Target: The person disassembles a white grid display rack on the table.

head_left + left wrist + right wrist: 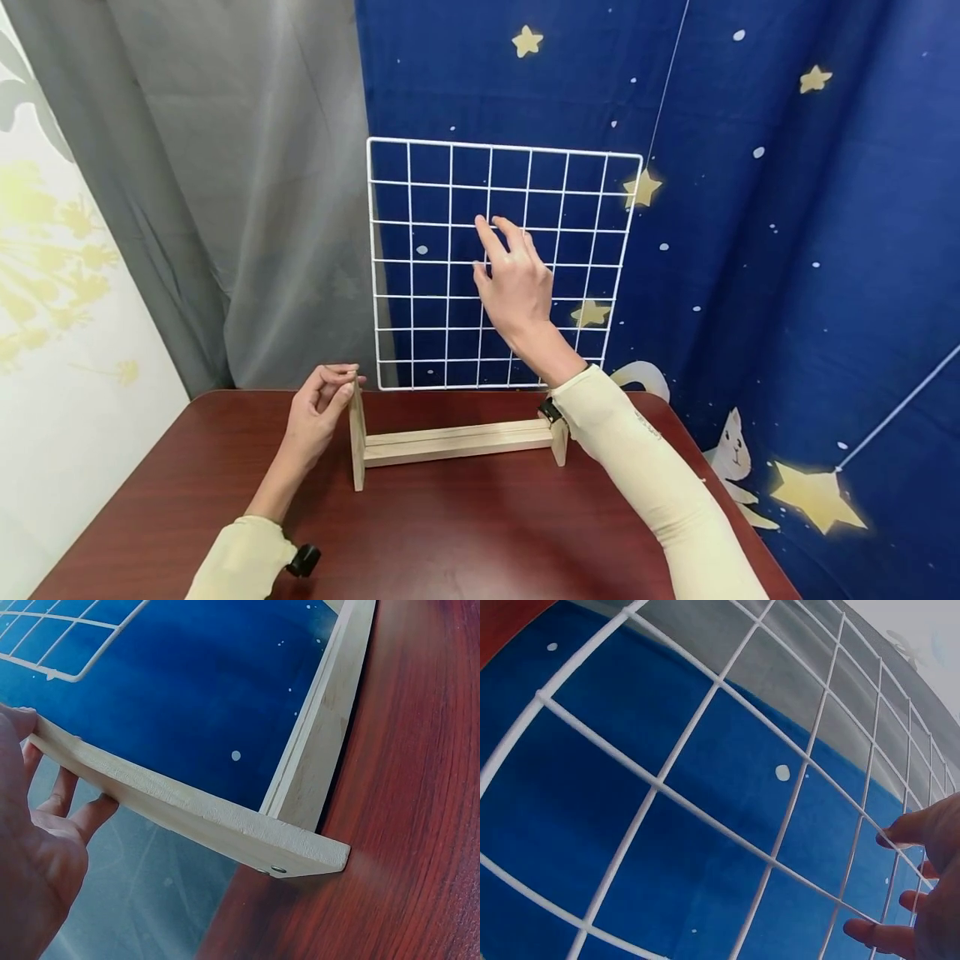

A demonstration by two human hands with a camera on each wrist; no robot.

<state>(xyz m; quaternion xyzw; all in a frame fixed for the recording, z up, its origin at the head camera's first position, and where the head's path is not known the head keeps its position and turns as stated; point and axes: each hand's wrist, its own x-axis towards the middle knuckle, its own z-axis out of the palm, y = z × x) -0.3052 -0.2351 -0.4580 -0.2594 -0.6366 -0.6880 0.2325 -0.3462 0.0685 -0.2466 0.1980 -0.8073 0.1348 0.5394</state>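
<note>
wooden stand (457,444) upright on table (420,533), nearer its back edge, w/ top of left upright (187,806) pinched by l hand (311,412): thumb on one face, other fingers bent against the opposite one. r hand (517,279) raised, fingers spread & lightly curved, in front of mid part of white wire grid (448,262); tips v. close to wires in r wrist view, can't say if touching.

further out: grooved crossbar (326,742) low down, joining left upright to right upright (559,446), the latter partly hidden by r arm. 2 shiny screw heads (279,868) near foot of left upright. grid behind stand, square mesh, rounded corners, bottom edge higher than crossbar in head view.

cream sleeves (240,558) on both arms, black device (303,561) at each wrist. table dark red-brown, wood grain.

at back: blue curtain (750,250) w/ yellow stars, white dots & pale cat figure (735,450) on r; grey curtain (292,208) to l; far l, white panel (67,433) w/ yellow floral print.
</note>
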